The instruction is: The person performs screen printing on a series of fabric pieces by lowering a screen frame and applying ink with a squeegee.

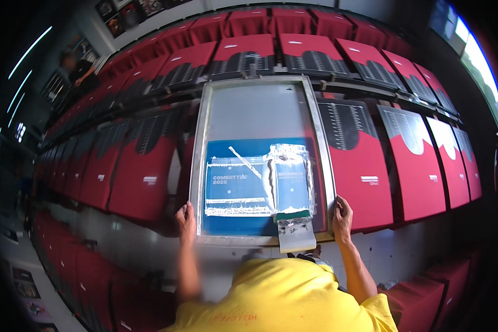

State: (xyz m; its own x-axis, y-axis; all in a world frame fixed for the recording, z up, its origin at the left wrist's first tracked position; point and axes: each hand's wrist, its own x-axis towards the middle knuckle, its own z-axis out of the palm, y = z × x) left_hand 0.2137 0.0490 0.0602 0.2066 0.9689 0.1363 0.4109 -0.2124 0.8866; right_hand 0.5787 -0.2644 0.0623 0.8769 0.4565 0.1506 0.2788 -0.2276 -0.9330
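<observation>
Between my hands is a screen printing frame (324,149) with a metallic rim, its far half pale mesh and its near half a blue stencil (232,226). My left hand (186,217) grips the left rim near its front corner, fingers closed. On the right rim, at about the same height, my right hand (343,216) is closed too. White ink (289,152) streaks the stencil, thickest to the right of its middle. A squeegee (297,235) with a green-edged, ink-smeared blade lies at the front right of the screen, its pale handle overhanging the front rim.
Rows of printing boards carrying red shirts (355,182) run left and right beyond and beside the frame. Dark rails (365,83) pass between the rows. More red shirts (418,299) lie behind me on both sides. Another person (83,69) stands at the far left.
</observation>
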